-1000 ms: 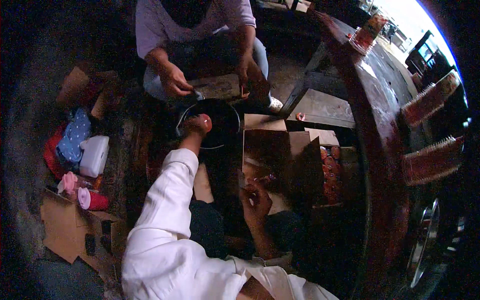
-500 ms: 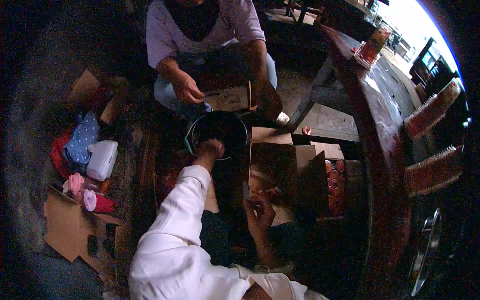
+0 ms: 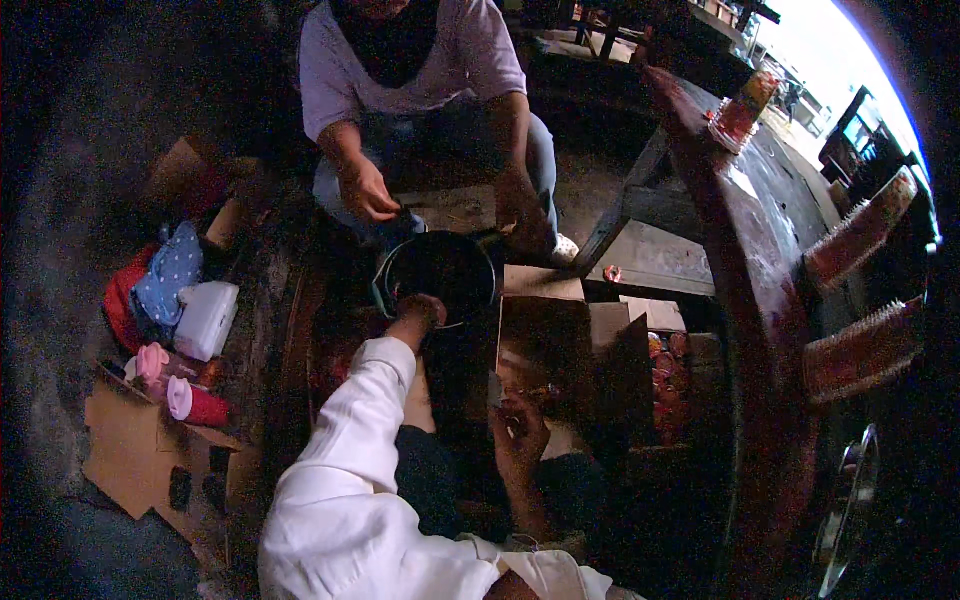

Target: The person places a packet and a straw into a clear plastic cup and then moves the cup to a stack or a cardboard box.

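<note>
My left hand [image 3: 424, 309], at the end of a white sleeve, reaches over the near rim of a dark round bucket [image 3: 492, 280]. Its fingers are down inside, hidden by the dark. Beside an opened cardboard box [image 3: 545, 325], my right hand [image 3: 520, 436] is closed with the fingers curled. A small pale flat piece [image 3: 495, 388] shows at its fingertips, too dim to name. Inside that box lie small reddish things [image 3: 540, 390], hard to make out. Across the bucket, a co-worker's hand [image 3: 370, 193] pinches something small and dark; the other hand [image 3: 520, 215] is lowered beside the bucket.
To the right, another carton holds several reddish round items [image 3: 668, 375]. A long wooden bench [image 3: 740, 250] with bristly blocks [image 3: 862, 345] runs along the right. On the left are a white case [image 3: 207, 320], pink-lidded cups [image 3: 197, 402], a blue dotted cloth [image 3: 168, 275] and torn cardboard [image 3: 125, 440].
My left hand has shifted slightly down toward the bucket's near rim. The co-worker's hands have moved a little, and an upright brownish strip by one of them has tipped down.
</note>
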`<action>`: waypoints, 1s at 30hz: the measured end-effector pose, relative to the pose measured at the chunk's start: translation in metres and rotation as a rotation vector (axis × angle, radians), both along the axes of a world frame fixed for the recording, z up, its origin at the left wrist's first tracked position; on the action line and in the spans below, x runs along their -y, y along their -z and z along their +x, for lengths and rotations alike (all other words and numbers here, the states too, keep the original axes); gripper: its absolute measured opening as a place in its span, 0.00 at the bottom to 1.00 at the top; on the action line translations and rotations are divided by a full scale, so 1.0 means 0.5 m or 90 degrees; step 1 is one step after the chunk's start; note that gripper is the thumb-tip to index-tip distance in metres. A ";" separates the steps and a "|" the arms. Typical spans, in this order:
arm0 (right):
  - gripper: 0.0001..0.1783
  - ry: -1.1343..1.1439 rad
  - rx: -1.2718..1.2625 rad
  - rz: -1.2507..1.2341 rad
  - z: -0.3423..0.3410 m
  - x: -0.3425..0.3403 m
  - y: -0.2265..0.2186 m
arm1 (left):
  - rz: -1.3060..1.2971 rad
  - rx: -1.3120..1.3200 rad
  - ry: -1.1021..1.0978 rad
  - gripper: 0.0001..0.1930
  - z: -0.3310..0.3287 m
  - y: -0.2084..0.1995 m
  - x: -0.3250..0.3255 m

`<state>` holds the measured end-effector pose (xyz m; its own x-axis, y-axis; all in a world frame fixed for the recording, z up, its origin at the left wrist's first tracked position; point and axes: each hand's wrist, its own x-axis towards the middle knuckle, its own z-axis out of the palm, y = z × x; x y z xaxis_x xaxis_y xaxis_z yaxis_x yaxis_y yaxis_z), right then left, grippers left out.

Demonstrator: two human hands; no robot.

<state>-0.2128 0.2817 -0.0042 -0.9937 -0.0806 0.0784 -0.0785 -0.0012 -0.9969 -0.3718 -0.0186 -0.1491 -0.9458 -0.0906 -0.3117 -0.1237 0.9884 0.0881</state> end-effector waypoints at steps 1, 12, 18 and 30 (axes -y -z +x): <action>0.16 0.002 0.005 -0.006 -0.002 -0.002 0.002 | 0.011 0.041 0.006 0.17 -0.001 -0.007 -0.005; 0.17 -0.054 -0.001 0.050 0.032 0.032 -0.077 | -0.275 -0.011 0.194 0.14 -0.005 0.175 0.181; 0.16 0.035 -0.089 0.149 -0.024 -0.010 0.035 | -0.065 -0.070 0.191 0.18 -0.049 0.134 -0.023; 0.13 0.024 0.011 -0.185 -0.016 0.000 0.029 | 0.643 -0.305 -0.369 0.36 0.198 -0.165 -0.075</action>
